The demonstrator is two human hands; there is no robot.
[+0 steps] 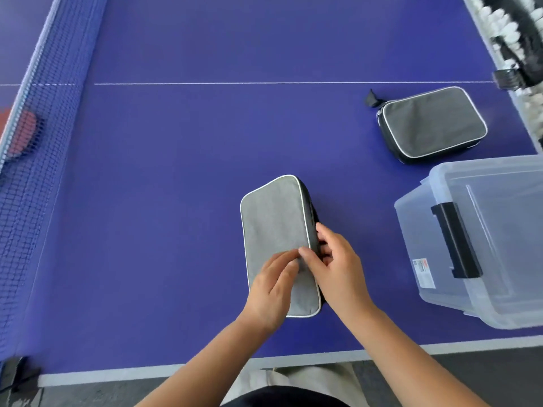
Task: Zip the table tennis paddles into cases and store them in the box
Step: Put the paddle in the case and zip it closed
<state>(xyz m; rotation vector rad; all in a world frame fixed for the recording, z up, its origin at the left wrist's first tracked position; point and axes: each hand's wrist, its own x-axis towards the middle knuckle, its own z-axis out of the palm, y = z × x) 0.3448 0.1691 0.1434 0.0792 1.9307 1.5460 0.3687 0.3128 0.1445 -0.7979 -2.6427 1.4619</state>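
Paddle case (273,227), grey with pale piping, lies on the blue table (176,186) near its front edge. The left hand (271,292) rests on its near end with fingers bent and pressing the fabric. The right hand (338,268) pinches the case's right edge. Further right are a 2nd grey case (432,123) and a clear lidded box (482,239).
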